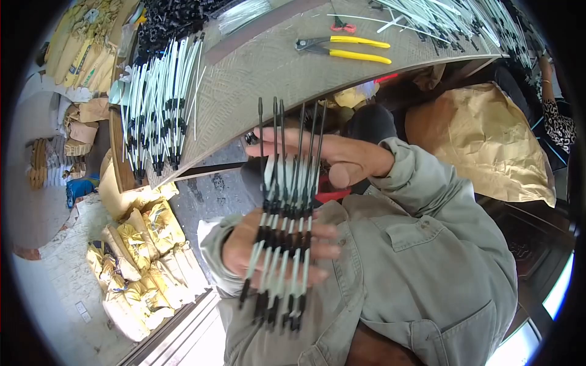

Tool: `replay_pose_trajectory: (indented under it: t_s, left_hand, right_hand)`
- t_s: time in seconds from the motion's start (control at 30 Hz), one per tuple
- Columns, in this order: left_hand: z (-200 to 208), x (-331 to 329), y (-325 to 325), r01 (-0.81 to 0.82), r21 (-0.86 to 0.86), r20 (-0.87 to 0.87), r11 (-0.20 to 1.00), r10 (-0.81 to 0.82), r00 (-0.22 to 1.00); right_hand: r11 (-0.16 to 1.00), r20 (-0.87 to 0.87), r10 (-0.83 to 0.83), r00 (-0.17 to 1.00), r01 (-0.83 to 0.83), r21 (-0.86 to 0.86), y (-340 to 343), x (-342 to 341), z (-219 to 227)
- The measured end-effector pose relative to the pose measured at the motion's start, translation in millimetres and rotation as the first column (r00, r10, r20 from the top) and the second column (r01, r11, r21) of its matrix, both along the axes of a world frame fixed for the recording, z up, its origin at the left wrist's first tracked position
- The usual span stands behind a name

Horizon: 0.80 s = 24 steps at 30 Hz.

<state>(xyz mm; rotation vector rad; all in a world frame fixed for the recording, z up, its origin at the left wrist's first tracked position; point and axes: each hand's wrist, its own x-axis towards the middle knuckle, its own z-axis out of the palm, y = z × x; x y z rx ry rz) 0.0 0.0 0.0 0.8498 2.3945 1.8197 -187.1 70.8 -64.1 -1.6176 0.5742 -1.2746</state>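
Note:
A loose bundle of thin pale rods with black fittings and slim black tips (287, 207) stands upright in front of me, slightly fanned out and a little blurred. My left hand (244, 243) is behind its lower half and holds it, with fingertips showing past the right side of the rods. Higher up, my right hand (345, 152) has its fingers stretched out behind the black tips and its thumb apart. Whether the right palm touches the rods I cannot tell.
Pliers with yellow handles (359, 50) lie on the workbench (244, 79), near a small red-handled tool (343, 27). Similar rods (160, 110) are heaped on its left, more (445, 21) at far right. Brown paper (482, 140) stands at right; wrapped packages (143, 262) lie at lower left.

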Motion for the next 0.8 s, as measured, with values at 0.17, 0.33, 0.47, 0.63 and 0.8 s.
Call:
replay_pose_trajectory:
  t_s: [0.17,0.33,0.47,0.63,0.8]
  left_hand:
    - [-36.2,-24.5,-1.1,-0.365,-0.045,-0.222,0.930,0.347,0.911]
    - [-68.2,-44.4,-32.1,-0.495,-0.078,-0.187,0.866,0.475,0.860]
    - [-94.9,-47.5,-53.1,-0.530,-0.096,-0.249,0.842,0.495,0.832]
    - [-120.3,-51.5,-63.0,-0.581,0.037,-0.165,0.813,0.579,0.799]
    - [-120.3,-52.4,-65.8,-0.630,0.001,-0.269,0.777,0.607,0.748]
  right_hand:
    - [0.928,0.467,0.028,0.884,-0.196,0.316,-20.3,-12.1,-7.8]
    - [0.831,0.377,-0.387,0.841,0.141,0.538,-72.3,-51.5,-8.4]
    - [0.821,-0.513,-0.571,0.641,0.437,-0.367,-93.0,-60.4,-5.9]
    - [0.891,-0.839,-0.437,0.325,0.029,-0.453,-113.2,-62.2,-27.3]
    - [0.911,-0.819,-0.406,0.405,0.109,-0.398,-114.6,-64.3,-21.3]
